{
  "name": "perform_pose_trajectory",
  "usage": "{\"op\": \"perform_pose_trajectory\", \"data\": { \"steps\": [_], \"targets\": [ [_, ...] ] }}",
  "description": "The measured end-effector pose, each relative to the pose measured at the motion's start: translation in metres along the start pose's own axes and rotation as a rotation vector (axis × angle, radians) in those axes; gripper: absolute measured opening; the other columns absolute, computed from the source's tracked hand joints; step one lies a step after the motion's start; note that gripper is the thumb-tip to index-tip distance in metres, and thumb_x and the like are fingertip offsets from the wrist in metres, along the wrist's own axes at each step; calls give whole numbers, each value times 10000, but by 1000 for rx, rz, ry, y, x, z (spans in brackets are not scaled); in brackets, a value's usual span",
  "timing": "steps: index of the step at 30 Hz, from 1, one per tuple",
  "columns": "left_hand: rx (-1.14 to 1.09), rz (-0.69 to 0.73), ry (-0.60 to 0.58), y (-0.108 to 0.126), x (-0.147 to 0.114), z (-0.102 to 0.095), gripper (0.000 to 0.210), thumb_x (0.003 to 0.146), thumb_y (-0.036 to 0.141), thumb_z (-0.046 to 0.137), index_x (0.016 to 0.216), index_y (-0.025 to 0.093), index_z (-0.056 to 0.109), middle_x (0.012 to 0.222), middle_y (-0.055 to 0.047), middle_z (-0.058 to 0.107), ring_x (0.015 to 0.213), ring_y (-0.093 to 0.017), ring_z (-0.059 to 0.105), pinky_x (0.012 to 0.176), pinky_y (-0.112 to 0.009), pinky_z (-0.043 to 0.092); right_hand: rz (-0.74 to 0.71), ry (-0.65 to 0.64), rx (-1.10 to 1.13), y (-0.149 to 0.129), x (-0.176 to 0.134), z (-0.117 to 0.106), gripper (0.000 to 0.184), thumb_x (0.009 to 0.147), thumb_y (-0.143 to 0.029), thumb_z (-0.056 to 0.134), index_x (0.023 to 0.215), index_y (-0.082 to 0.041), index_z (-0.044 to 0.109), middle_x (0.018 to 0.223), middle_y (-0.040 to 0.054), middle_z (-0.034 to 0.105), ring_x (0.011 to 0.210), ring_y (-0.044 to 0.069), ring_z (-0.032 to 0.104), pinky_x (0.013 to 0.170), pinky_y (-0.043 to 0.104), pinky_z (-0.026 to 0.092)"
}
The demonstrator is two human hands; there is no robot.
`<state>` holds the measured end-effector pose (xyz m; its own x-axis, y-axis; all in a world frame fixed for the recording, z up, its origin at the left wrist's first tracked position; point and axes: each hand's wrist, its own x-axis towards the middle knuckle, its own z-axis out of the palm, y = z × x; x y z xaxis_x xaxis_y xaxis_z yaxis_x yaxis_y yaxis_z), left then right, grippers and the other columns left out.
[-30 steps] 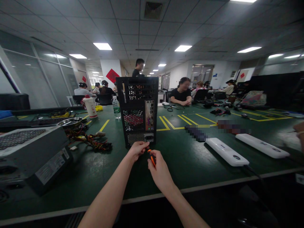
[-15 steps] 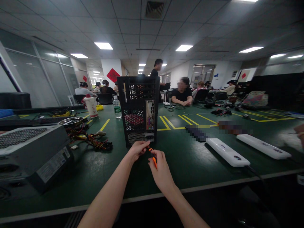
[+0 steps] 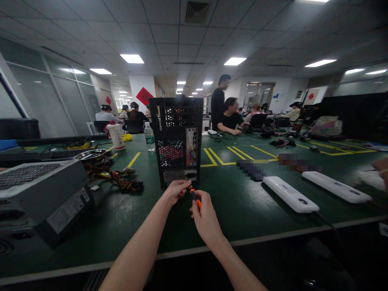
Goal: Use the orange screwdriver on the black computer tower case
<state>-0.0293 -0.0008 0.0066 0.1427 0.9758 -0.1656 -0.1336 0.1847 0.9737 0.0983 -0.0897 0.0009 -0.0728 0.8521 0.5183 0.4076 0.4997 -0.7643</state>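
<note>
A black computer case stands upright on the green table, its back panel with perforated grilles and ports facing me. My right hand is closed round the orange and black handle of a screwdriver, which points up toward the lower right corner of the case. Just below the power socket, my left hand pinches its fingertips together by the screwdriver's tip. Whatever lies between those fingertips is too small to make out.
At left sits a grey power supply unit, with tangled cables behind it. A water bottle and a white cup stand left of the case. Two white elongated devices lie at right. People sit farther back.
My right hand and the screwdriver have shifted slightly to the right, while my left hand stays nearly still. In the background, a standing person has moved right, behind a seated one.
</note>
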Motion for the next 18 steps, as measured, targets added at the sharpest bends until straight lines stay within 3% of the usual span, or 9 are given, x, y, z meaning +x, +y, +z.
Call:
{"op": "perform_pose_trajectory", "data": {
  "steps": [5, 11, 18],
  "targets": [
    [-40, 17, 0, 0, 0, 0, 293, 562, 349, 666, 623, 83, 559, 413, 60, 378, 338, 9, 243, 348, -148, 114, -69, 44, -15, -5, 1, -3, 209, 799, -214, 367, 997, -194, 430, 969, 65, 470, 880, 163, 531, 752, 341, 451],
    [-145, 24, -8, 0, 2, -2, 214, 595, 234, 657, 716, 67, 597, 632, -29, 548, 367, 24, 284, 331, -133, 132, -87, 52, -41, -9, 1, -5, 184, 797, -228, 376, 967, -194, 437, 959, 58, 474, 896, 159, 499, 782, 338, 429],
    [-153, 20, -2, 1, 3, -2, 197, 599, 233, 655, 669, 65, 581, 635, -34, 549, 362, 26, 284, 319, -126, 135, -102, 64, -53, -9, 1, -3, 237, 725, -163, 434, 957, -206, 452, 965, 49, 460, 901, 167, 496, 778, 335, 434]
  ]
}}
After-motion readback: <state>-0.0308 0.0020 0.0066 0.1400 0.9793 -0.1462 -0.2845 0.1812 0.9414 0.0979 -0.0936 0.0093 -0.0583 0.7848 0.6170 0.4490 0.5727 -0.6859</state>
